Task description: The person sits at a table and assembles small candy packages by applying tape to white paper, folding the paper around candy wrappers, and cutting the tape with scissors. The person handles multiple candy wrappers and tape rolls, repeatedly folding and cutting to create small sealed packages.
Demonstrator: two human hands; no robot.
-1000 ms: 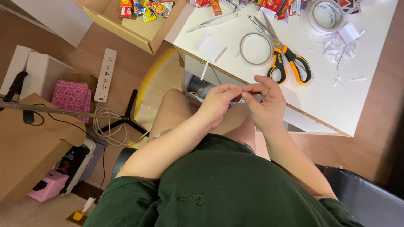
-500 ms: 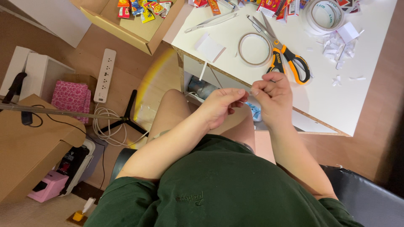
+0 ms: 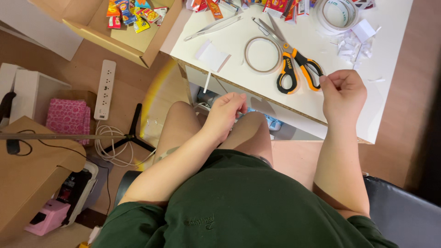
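one scissors (image 3: 294,64), blades up-left

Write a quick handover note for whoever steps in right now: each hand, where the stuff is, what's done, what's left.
Left hand: fingers curled shut below the table edge, over the knees; what it pinches is too small to tell.
Right hand: over the white table, fingertips pinched together beside the orange-handled scissors.
Tape ring lies left of the scissors, a bigger tape roll at the far edge.
Done: paper scraps already cut, lying near the roll.
Left: scissors lie unheld; small white card untouched.
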